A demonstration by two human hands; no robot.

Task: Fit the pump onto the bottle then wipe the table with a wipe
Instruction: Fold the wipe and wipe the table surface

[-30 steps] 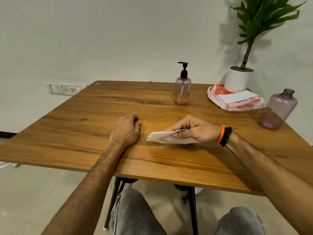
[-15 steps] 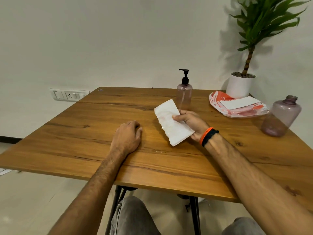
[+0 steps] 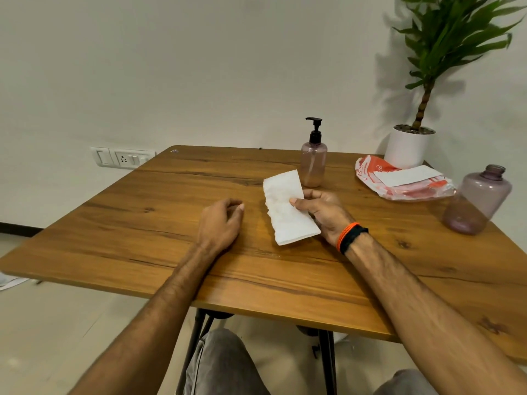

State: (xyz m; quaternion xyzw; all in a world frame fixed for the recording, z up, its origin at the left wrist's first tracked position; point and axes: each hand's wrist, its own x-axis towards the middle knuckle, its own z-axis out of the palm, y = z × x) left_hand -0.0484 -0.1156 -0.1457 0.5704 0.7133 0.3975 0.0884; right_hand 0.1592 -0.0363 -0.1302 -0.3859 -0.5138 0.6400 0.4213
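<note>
The pump (image 3: 314,129) already sits on the bottle (image 3: 313,166), which stands upright toward the far edge of the bench (image 3: 176,212), so the fitting step looks finished and the wiping step is the one in hand. The right hand (image 3: 322,215) pinches a folded white wipe (image 3: 286,208) between thumb and fingers, lifted and turned face-up just in front of the bottle rather than lying flat on the wood. The left hand (image 3: 221,223) rests on the bench to the left of the wipe, its fingers loosely curled and holding nothing.

A faint wet smear seems to show on the bench nearer the person than the wipe, though it is hard to be sure. The next move probably calls for laying the wipe flat again, pressing it with the fingers, and drawing it in strokes across the wood, keeping clear of the bottle so it is not knocked over.
</note>
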